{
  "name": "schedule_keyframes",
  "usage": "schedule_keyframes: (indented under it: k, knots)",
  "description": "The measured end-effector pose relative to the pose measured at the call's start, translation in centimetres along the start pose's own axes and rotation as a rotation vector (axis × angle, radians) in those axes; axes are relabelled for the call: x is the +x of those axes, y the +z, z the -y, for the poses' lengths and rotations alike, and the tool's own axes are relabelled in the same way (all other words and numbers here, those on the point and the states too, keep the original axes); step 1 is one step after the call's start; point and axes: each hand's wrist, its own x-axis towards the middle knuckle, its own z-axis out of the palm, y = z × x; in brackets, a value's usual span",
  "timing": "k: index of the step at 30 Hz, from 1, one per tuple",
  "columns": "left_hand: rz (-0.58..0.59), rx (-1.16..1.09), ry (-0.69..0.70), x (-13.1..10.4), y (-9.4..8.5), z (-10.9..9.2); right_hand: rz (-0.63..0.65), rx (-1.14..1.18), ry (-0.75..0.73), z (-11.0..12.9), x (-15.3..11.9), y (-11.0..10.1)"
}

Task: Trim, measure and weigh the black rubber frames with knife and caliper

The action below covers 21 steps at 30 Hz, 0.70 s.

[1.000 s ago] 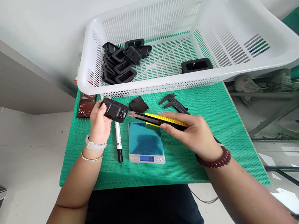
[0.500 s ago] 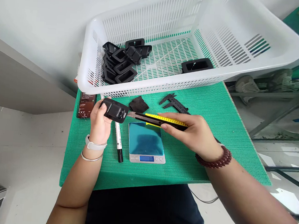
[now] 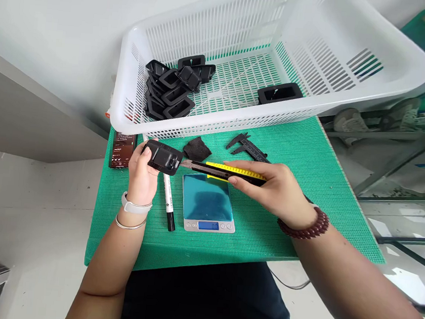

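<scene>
My left hand [image 3: 144, 166] grips a black plastic part [image 3: 163, 157] by its left end, thumb on top. The part is a rounded rectangle with a raised, hollowed middle. In my right hand [image 3: 270, 184] is a yellow and black utility knife [image 3: 229, 172], its blade out and pointing left. The blade tip is at the right end of the part; whether it touches cannot be made out. Below the knife lies a digital scale [image 3: 208, 201] with a blue-tinted plate. A white marker [image 3: 168, 203] with a black cap lies to the scale's left.
A white slotted basket [image 3: 215, 125] stands at the back, holding several black parts [image 3: 177, 94] on its left and another black part [image 3: 280, 93] on its right. On the green mat [image 3: 264, 251] lie a black caliper [image 3: 248, 148], a dark scrap [image 3: 197, 149] and a phone [image 3: 121, 151].
Almost nothing differs. Both hands, the black part and the knife keep practically the same places.
</scene>
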Motion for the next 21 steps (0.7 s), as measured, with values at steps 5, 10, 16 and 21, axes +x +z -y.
schedule_keyframes:
  k: [5,10,16,21]
  knots:
    - [0.008,0.018,-0.006,0.0,-0.05,0.07,-0.007,-0.01,0.009,0.0,-0.06,0.01]
    - [0.013,0.01,-0.009,0.04,-0.1,0.12,0.012,0.002,-0.006,-0.06,-0.04,0.08]
    - [0.004,-0.008,-0.022,0.06,-0.08,0.12,0.001,0.016,0.002,-0.03,-0.03,0.17]
    - [0.0,-0.012,-0.026,0.07,-0.09,0.13,-0.043,0.008,-0.004,-0.04,0.01,0.22]
